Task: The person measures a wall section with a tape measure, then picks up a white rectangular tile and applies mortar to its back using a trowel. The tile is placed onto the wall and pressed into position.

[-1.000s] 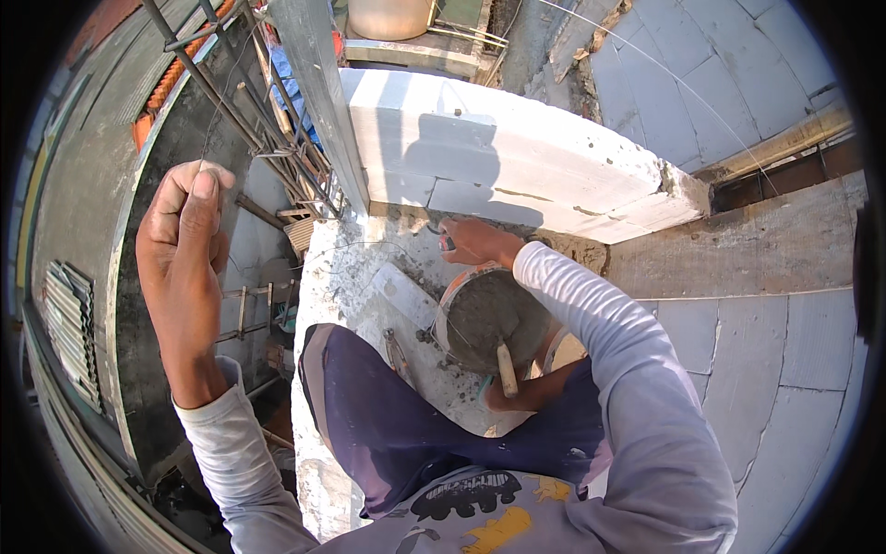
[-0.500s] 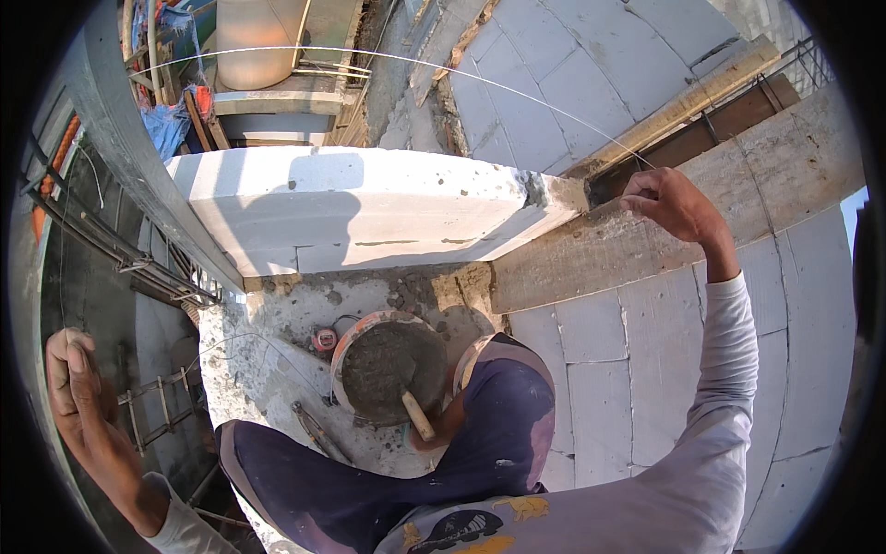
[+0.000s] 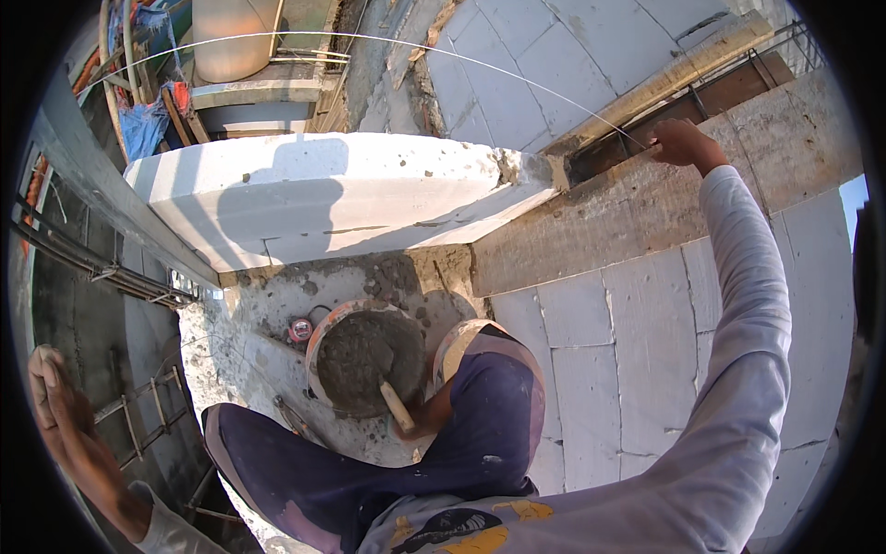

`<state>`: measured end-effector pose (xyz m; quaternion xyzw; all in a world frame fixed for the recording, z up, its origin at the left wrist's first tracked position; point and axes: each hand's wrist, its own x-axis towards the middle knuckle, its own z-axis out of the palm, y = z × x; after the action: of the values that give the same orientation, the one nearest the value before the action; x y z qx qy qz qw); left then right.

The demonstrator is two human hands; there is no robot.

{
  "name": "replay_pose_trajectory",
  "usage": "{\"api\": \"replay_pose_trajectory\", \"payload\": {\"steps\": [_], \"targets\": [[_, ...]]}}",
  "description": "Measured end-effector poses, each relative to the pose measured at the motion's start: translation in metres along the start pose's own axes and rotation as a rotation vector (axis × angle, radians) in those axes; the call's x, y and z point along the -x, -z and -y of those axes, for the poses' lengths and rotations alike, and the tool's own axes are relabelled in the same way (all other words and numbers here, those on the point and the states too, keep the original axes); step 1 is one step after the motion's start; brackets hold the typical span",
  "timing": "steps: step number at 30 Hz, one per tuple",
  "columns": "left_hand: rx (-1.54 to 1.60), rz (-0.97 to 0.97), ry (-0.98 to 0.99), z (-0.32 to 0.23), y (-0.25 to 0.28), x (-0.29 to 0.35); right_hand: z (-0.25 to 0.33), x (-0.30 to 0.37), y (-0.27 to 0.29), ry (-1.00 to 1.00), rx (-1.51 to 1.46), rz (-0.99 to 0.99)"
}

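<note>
My right hand [image 3: 678, 146] is at the upper right, its fingers pinched round a thin white string [image 3: 443, 53]. The string arcs across the upper part of the view, beyond a wall of white blocks [image 3: 388, 175]. At the far left my left hand [image 3: 63, 406] is raised with its fingers pressed together; whatever they grip is too fine to make out. Below, between my knees and the wall, sits a round bucket [image 3: 314, 355] of wet grey mortar [image 3: 346, 360]. A trowel with a wooden handle [image 3: 397, 406] rests in it.
A red tape measure [image 3: 300, 329] and a pliers-like tool [image 3: 293, 415] lie on the rough ledge beside the bucket. Wooden formwork boards [image 3: 591, 222] run along the right, near exposed rebar. A metal post [image 3: 120, 194] and more rebar [image 3: 83, 254] stand at the left.
My right hand has moved up and slightly right with the string, and its arm is straighter. My left hand has shifted a little left and down. The whole view has shifted somewhat.
</note>
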<state>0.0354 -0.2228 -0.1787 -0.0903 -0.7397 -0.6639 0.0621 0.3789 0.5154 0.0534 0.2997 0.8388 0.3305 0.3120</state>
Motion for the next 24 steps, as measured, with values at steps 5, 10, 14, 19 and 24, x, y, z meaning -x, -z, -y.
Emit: {"api": "replay_pose_trajectory", "payload": {"steps": [5, 10, 14, 19, 24], "targets": [[-0.001, 0.027, 0.013, -0.001, 0.003, -0.001, -0.003, -0.003, 0.0, 0.012, -0.031, 0.008], [0.029, 0.049, -0.007, 0.007, 0.01, -0.006, 0.0, -0.001, 0.001, 0.049, -0.022, 0.005], [-0.002, 0.058, -0.013, 0.007, 0.012, -0.005, -0.002, -0.001, -0.003, 0.046, -0.074, -0.018], [-0.02, 0.058, -0.026, 0.009, 0.014, -0.005, -0.005, 0.0, -0.011, 0.1, -0.114, -0.162], [0.016, 0.061, 0.011, 0.008, 0.014, -0.005, -0.006, -0.007, -0.012, 0.07, -0.148, -0.125]]}}
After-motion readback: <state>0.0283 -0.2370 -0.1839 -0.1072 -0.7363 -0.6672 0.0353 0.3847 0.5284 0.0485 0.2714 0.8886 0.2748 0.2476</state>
